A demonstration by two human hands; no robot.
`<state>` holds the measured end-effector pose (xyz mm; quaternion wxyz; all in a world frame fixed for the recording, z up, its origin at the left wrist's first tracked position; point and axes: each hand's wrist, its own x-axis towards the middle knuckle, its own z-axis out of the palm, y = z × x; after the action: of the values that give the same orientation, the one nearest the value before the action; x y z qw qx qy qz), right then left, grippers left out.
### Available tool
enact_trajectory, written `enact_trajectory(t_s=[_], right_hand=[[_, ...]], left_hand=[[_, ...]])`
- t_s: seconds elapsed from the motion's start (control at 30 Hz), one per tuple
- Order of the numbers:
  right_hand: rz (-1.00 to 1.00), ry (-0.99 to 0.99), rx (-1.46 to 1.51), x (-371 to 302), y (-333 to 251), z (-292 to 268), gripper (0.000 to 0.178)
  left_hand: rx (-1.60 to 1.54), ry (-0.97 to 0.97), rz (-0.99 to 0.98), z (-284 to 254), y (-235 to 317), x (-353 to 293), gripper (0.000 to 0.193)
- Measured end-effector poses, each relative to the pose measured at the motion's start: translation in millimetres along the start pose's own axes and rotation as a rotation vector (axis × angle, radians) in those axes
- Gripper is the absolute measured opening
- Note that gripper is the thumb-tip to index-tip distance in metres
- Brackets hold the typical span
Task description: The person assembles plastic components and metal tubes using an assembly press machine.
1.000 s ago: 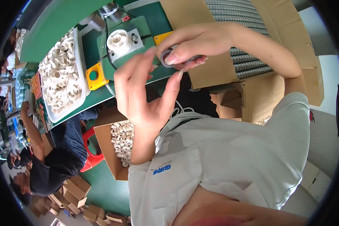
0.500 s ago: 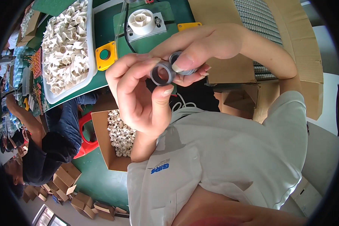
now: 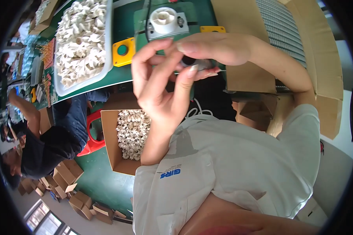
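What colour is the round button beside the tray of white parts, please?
The round button is green, best seen in the head view.

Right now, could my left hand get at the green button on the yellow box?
Probably yes: the green button lies just left of your left hand, with nothing visible between them. That hand is close to the dark grey piece in your right hand; blur hides whether it holds it too.

Left hand and right hand meet at a blurred grey ring.

The pale grey short-sleeved shirt bears blue lettering.
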<state>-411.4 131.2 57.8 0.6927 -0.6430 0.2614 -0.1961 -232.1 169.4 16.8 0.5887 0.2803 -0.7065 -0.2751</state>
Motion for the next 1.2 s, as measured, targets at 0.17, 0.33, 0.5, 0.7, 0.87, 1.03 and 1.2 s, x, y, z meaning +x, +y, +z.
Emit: enact_trajectory(t_s=[0.17, 0.33, 0.5, 0.7, 0.87, 1.03, 1.2], right_hand=[[-0.054, -0.023, -0.117, 0.5, 7.8, -20.5, 0.048], [-0.008, 0.033, -0.162, -9.4, 10.6, -67.2, 0.043], [-0.033, 0.115, -0.294, -12.4, 11.6, -94.0, 0.040], [0.055, 0.286, -0.432, -14.1, 18.7, -97.8, 0.040], [0.176, 0.269, -0.557, -14.7, 7.6, -90.3, 0.036], [0.149, 0.238, -0.548, -19.4, 21.2, -108.5, 0.044], [0.265, 0.251, -0.652, -20.9, 16.7, -119.2, 0.037]], left_hand=[[0.013, 0.223, -0.021, -19.6, -2.4, 6.1, 0.025], [1.001, 0.239, -0.162, -157.3, -55.3, 26.7, 0.026], [1.173, -0.051, -0.293, -248.9, -118.6, 34.4, 0.027], [1.097, -0.027, -0.445, -239.0, -105.4, 54.3, 0.032], [0.985, 0.130, -0.384, -194.8, -68.7, 59.7, 0.035], [0.713, 0.141, -0.276, -115.7, -61.8, 70.6, 0.032], [0.059, 0.083, -0.396, -110.9, -68.6, 57.4, 0.027]])
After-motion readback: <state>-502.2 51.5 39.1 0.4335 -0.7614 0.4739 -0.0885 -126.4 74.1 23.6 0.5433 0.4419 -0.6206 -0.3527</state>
